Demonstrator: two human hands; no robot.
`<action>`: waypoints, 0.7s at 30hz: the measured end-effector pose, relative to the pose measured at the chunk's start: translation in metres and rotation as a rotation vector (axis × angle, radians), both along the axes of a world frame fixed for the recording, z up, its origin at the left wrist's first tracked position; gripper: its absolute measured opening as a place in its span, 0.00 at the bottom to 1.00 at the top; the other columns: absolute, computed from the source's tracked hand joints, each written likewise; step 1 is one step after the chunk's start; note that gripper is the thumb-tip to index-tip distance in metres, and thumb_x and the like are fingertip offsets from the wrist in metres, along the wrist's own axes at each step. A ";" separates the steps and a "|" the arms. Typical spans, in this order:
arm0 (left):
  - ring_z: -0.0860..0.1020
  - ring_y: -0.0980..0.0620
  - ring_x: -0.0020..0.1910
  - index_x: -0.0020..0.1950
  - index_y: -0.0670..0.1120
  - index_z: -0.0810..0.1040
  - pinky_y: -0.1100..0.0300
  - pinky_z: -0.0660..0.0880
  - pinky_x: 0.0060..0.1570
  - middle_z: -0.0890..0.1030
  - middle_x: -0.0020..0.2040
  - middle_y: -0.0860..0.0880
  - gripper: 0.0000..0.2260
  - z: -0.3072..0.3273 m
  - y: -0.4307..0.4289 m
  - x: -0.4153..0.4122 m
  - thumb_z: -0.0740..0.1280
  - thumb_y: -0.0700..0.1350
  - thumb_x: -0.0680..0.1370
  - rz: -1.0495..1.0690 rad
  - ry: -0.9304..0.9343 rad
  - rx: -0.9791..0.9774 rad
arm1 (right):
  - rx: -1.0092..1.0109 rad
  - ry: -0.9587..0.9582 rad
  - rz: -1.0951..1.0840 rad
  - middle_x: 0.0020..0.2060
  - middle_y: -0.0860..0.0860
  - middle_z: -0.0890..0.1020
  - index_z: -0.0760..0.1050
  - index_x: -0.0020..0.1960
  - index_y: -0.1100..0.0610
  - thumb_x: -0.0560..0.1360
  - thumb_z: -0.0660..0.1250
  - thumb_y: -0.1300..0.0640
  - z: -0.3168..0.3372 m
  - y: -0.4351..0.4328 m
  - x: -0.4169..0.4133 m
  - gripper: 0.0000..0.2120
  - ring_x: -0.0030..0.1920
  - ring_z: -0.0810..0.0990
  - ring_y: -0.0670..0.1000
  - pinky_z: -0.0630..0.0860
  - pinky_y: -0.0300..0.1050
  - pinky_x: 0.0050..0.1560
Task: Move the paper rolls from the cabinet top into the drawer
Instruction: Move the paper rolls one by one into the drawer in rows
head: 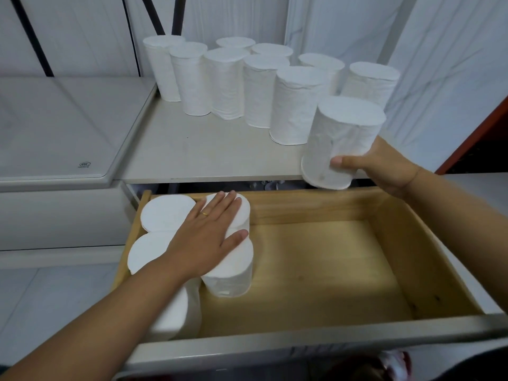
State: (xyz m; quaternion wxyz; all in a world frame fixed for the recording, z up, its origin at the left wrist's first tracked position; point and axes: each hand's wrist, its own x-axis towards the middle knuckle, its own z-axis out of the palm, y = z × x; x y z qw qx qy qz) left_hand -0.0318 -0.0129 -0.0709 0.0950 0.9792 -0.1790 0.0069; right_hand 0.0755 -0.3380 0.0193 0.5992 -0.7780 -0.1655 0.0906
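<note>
Several white paper rolls (228,81) stand upright on the cabinet top (192,158). My right hand (384,166) grips one white roll (341,138) near its base, tilted over the cabinet's front edge at the right. Below, the wooden drawer (428,259) is pulled out. Several rolls (165,213) stand upright packed in its left part. My left hand (209,232) lies flat, fingers spread, on top of those rolls, holding nothing.
The right part of the drawer floor (324,270) is bare wood. A white appliance with a glass lid (55,127) sits left of the cabinet. White curtains hang behind. A dark red frame (475,133) stands at the right.
</note>
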 end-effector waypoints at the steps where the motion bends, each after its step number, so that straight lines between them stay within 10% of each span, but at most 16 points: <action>1: 0.37 0.60 0.74 0.77 0.52 0.43 0.57 0.37 0.73 0.41 0.77 0.56 0.34 0.000 0.000 0.000 0.36 0.67 0.75 -0.001 -0.002 0.004 | -0.006 0.032 0.074 0.61 0.52 0.81 0.72 0.67 0.54 0.65 0.76 0.60 0.001 -0.001 -0.012 0.32 0.61 0.79 0.52 0.78 0.48 0.59; 15: 0.36 0.60 0.74 0.77 0.52 0.41 0.56 0.38 0.73 0.40 0.77 0.56 0.34 0.004 -0.001 -0.002 0.35 0.66 0.74 0.004 0.022 0.023 | -0.323 0.301 0.297 0.58 0.38 0.74 0.65 0.60 0.39 0.65 0.76 0.69 -0.106 0.020 -0.056 0.36 0.56 0.74 0.35 0.73 0.23 0.46; 21: 0.36 0.59 0.74 0.77 0.51 0.42 0.56 0.37 0.73 0.41 0.78 0.55 0.34 0.004 -0.001 -0.002 0.36 0.66 0.74 0.000 0.020 0.017 | -0.353 0.501 0.457 0.62 0.43 0.76 0.64 0.65 0.39 0.67 0.76 0.60 -0.090 0.002 -0.049 0.35 0.65 0.73 0.46 0.73 0.35 0.59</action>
